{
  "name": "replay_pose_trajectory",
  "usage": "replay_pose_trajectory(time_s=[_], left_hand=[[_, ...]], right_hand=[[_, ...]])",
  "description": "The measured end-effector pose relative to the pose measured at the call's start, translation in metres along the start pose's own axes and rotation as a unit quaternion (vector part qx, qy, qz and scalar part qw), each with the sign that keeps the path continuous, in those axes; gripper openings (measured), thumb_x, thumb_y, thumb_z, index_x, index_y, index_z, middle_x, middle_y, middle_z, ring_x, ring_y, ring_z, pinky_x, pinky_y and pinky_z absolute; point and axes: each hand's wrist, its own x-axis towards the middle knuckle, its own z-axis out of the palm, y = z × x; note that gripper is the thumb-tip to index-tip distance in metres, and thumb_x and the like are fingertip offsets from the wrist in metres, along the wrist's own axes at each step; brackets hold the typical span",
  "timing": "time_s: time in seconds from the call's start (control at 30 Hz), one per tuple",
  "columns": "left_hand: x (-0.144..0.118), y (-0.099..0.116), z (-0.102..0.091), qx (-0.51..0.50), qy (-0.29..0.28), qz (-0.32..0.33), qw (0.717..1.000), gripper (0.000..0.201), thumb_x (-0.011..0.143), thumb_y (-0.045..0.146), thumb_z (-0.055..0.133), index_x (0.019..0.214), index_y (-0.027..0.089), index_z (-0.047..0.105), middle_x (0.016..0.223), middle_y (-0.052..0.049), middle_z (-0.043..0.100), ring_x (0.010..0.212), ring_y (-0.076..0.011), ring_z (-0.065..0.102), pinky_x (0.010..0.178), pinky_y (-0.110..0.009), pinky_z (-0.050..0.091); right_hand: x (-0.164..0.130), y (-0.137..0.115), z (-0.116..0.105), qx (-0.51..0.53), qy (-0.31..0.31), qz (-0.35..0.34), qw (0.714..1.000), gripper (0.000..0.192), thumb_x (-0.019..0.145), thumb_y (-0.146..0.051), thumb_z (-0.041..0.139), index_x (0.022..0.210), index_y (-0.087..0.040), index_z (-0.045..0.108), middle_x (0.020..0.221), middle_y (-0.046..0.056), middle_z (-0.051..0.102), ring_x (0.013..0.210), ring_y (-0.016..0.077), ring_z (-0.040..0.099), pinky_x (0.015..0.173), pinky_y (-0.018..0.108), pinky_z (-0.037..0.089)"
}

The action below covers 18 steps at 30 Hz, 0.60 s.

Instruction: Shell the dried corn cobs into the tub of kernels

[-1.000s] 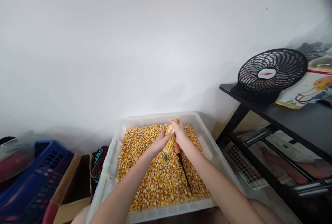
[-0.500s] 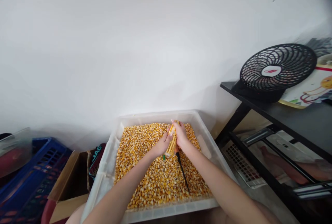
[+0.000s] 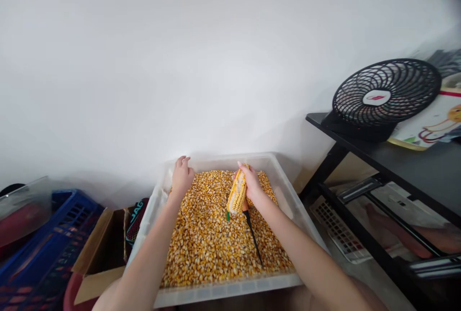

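Note:
My right hand (image 3: 253,184) is closed around an ear of corn (image 3: 237,196) held tilted above the bin. A pale strip without kernels runs along the cob, with rows of yellow kernels beside it. My left hand (image 3: 183,176) is raised by the far left rim of the bin, apart from the corn. Its fingers are loosely bent and parted, and nothing shows in them. Below both hands, loose corn kernels (image 3: 212,239) fill a translucent plastic bin (image 3: 223,292). A thin black tool with an orange part (image 3: 253,234) lies on the kernels, alongside a small green piece (image 3: 228,216).
Behind the bin rises a white wall (image 3: 216,61). A black fan (image 3: 382,95) stands on a dark shelf (image 3: 425,167) to the right, with a white basket (image 3: 338,229) lower down. On the left are a cardboard box (image 3: 97,248) and a blue crate (image 3: 46,248).
My left hand has let go of the corn and moved left to the bin's far left rim. My right hand still holds the ear, whose bare strip now shows more.

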Motion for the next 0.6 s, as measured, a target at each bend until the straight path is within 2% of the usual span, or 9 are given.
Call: replay_pose_trajectory(time_s=[0.1, 0.23, 0.33, 0.43, 0.47, 0.5, 0.57, 0.6], left_hand=[[0.007, -0.011, -0.002, 0.040, -0.037, 0.022, 0.998, 0.044, 0.072, 0.011, 0.037, 0.113, 0.008, 0.054, 0.124, -0.016, 0.046, 0.115, -0.0269, 0.042, 0.097, -0.038, 0.035], [0.008, -0.013, -0.015, 0.025, -0.049, 0.037, 0.998, 0.036, 0.072, 0.011, 0.034, 0.096, 0.011, 0.062, 0.103, -0.012, 0.059, 0.103, -0.0235, 0.050, 0.094, -0.034, 0.037], [0.004, -0.008, -0.027, -0.002, -0.018, 0.011, 1.000, 0.032, 0.073, 0.013, 0.033, 0.083, 0.014, 0.063, 0.091, -0.010, 0.061, 0.094, -0.0223, 0.053, 0.090, -0.033, 0.039], [-0.001, 0.010, -0.032, -0.063, -0.009, -0.044, 0.997, 0.030, 0.074, 0.017, 0.035, 0.086, 0.015, 0.062, 0.091, -0.009, 0.061, 0.090, -0.0217, 0.055, 0.084, -0.033, 0.041], [-0.004, 0.021, -0.031, -0.098, -0.025, -0.071, 0.992, 0.029, 0.075, 0.021, 0.036, 0.089, 0.014, 0.061, 0.091, -0.009, 0.061, 0.087, -0.0215, 0.056, 0.082, -0.033, 0.042], [-0.008, 0.033, -0.030, -0.146, -0.068, -0.093, 0.982, 0.030, 0.077, 0.026, 0.038, 0.092, 0.014, 0.060, 0.088, -0.008, 0.062, 0.084, -0.0212, 0.057, 0.079, -0.033, 0.043], [-0.023, 0.064, -0.022, -0.246, -0.201, -0.110, 0.942, 0.037, 0.081, 0.039, 0.037, 0.099, 0.015, 0.058, 0.081, -0.006, 0.063, 0.075, -0.0202, 0.059, 0.072, -0.032, 0.044], [-0.032, 0.079, -0.017, -0.277, -0.255, -0.096, 0.922, 0.040, 0.081, 0.046, 0.039, 0.101, 0.016, 0.058, 0.083, -0.005, 0.064, 0.073, -0.0198, 0.059, 0.069, -0.031, 0.045]], right_hand=[[0.001, -0.001, 0.000, -0.002, -0.006, -0.002, 1.000, 0.031, 0.066, -0.046, 0.064, 0.071, -0.023, 0.043, 0.049, -0.006, 0.052, 0.044, 0.0136, 0.054, 0.043, 0.025, 0.043], [0.003, -0.001, -0.001, 0.002, -0.011, -0.003, 1.000, 0.033, 0.065, -0.048, 0.064, 0.072, -0.023, 0.043, 0.049, -0.006, 0.052, 0.044, 0.0138, 0.054, 0.042, 0.025, 0.043], [0.003, 0.000, -0.001, 0.007, -0.015, 0.000, 1.000, 0.034, 0.064, -0.048, 0.064, 0.072, -0.023, 0.043, 0.050, -0.006, 0.053, 0.044, 0.0139, 0.054, 0.040, 0.024, 0.041], [0.002, -0.001, 0.000, 0.000, -0.009, 0.000, 1.000, 0.034, 0.064, -0.049, 0.064, 0.071, -0.023, 0.043, 0.050, -0.006, 0.053, 0.043, 0.0139, 0.054, 0.040, 0.025, 0.041], [0.001, -0.002, 0.000, -0.004, -0.007, -0.004, 1.000, 0.034, 0.064, -0.050, 0.063, 0.071, -0.023, 0.043, 0.051, -0.006, 0.053, 0.044, 0.0141, 0.054, 0.041, 0.025, 0.041], [0.001, -0.003, 0.000, -0.006, -0.005, -0.009, 1.000, 0.034, 0.064, -0.050, 0.063, 0.070, -0.023, 0.043, 0.051, -0.005, 0.053, 0.045, 0.0144, 0.054, 0.041, 0.025, 0.041], [0.000, -0.006, 0.001, -0.007, 0.001, -0.018, 1.000, 0.033, 0.064, -0.050, 0.062, 0.070, -0.023, 0.044, 0.051, -0.005, 0.054, 0.046, 0.0150, 0.055, 0.042, 0.026, 0.041], [-0.001, -0.008, 0.002, -0.005, 0.004, -0.019, 1.000, 0.032, 0.064, -0.049, 0.062, 0.069, -0.023, 0.044, 0.051, -0.005, 0.054, 0.047, 0.0152, 0.055, 0.043, 0.026, 0.041]])
